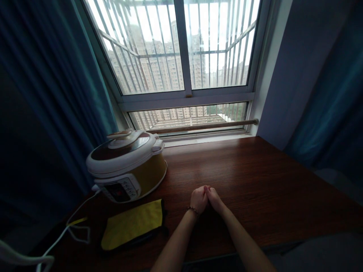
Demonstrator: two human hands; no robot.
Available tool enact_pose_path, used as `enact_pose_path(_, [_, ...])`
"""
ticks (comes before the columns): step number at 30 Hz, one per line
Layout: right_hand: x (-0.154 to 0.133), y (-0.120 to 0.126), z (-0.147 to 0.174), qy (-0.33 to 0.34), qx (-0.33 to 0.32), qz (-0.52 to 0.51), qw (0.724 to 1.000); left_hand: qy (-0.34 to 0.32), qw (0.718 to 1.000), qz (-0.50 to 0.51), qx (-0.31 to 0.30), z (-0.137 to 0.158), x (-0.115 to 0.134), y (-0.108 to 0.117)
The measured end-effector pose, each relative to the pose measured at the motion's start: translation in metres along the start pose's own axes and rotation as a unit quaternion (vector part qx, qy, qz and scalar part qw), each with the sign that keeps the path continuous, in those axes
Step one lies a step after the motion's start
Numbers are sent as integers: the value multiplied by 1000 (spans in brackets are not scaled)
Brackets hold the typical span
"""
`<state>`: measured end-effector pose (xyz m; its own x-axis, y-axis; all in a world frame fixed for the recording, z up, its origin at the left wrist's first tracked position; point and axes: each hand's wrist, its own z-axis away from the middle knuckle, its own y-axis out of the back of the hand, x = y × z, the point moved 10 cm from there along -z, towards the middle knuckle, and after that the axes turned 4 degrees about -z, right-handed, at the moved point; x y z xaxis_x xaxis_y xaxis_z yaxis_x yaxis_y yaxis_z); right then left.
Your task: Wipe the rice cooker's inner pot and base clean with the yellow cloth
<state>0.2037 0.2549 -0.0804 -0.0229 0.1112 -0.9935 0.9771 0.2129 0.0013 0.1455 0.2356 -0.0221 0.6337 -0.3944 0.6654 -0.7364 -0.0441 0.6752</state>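
My left hand (pixel 199 199) rests on the brown wooden table (pixel 241 170), with a beaded bracelet (pixel 193 209) around its wrist. Against it lies my right hand (pixel 214 200); the two touch at the fingers and thumbs. Both are closed, with the fingers curled inward, and no object shows in either. The palms are hidden from this angle. Left of the hands, apart from them, a flat yellow-green cloth piece with a dark edge and underside (pixel 133 223) lies on the table; its exact kind is unclear.
A white and yellow electric cooker (pixel 150 170) with a glass lid stands at the back left, its white cord (pixel 81 207) trailing toward the front-left. Behind the table is a barred window (pixel 188 96). Blue curtains (pixel 70 75) hang on both sides.
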Motion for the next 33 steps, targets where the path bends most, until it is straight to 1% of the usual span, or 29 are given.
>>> enact_pose_path(12, [1, -3, -1, 5, -12, 5, 1000, -2, 1000, -24, 6, 2, -1, 2])
enact_pose_path(17, [0, -2, -2, 8, -5, 6, 1000, -9, 999, -39, 11, 2, 0, 2])
enact_pose_path(21, [-4, -1, 0, 12, 5, 1, 1000, -17, 998, -55, 19, 2, 5, 4])
enact_pose_path(23, [-9, 1, 1, 19, 8, -6, 1000, -22, 997, -66, 27, 2, 10, 10])
enact_pose_path(25, [-15, 3, 0, 29, 12, -15, 999, -23, 996, -77, 46, 5, 13, 25])
enact_pose_path(26, [-17, 5, 0, 32, 15, -21, 999, -19, 995, -81, 62, 9, 12, 37])
enact_pose_path(28, [-19, 11, -2, 33, 27, -34, 999, 3, 989, -98, 111, 23, -1, 70])
enact_pose_path(29, [-20, 13, -2, 33, 35, -36, 998, 23, 984, -109, 139, 35, -12, 88])
enact_pose_path(31, [-20, 16, -2, 32, 49, -36, 998, 67, 959, -190, 199, 65, -41, 127])
enact_pose_path(32, [-22, 16, -1, 36, 50, -16, 998, 95, 942, -244, 208, 81, -58, 142])
enact_pose_path(33, [-24, 13, 1, 43, 45, 17, 998, 129, 927, -293, 198, 96, -76, 152])
